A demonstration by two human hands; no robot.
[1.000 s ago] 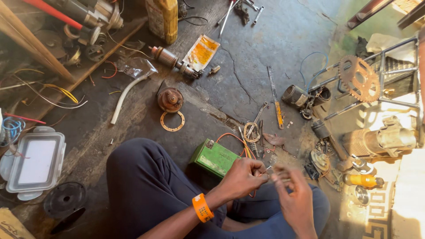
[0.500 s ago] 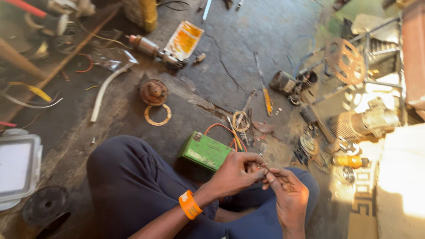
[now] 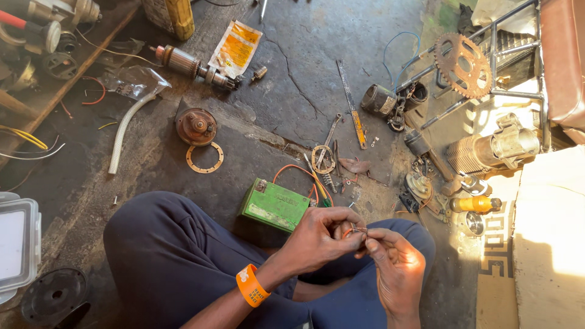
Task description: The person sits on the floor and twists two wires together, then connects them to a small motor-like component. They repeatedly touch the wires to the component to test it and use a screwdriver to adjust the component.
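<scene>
I sit cross-legged on a dark concrete floor. My left hand (image 3: 320, 239), with an orange wristband (image 3: 251, 285) on its wrist, pinches a thin orange wire (image 3: 348, 231) over my lap. My right hand (image 3: 396, 265) meets it fingertip to fingertip and holds the same wire's end. The wire runs from a small green battery (image 3: 273, 205) resting against my knee, just left of the hands. More orange and green wires (image 3: 311, 180) loop out of the battery's far side.
Scattered parts lie ahead: a rusty round hub (image 3: 196, 126) with a gasket ring (image 3: 205, 158), a motor armature (image 3: 190, 63), a hacksaw blade (image 3: 352, 111), a sprocket (image 3: 462, 64), a cylinder engine part (image 3: 492, 148), a yellow-handled tool (image 3: 475, 203). A white hose (image 3: 124, 131) and plastic box (image 3: 18, 244) sit left.
The view has shifted over the floor. My hands have drawn closer together and now meet at the fingertips on the wire; the battery stays by my knee.
</scene>
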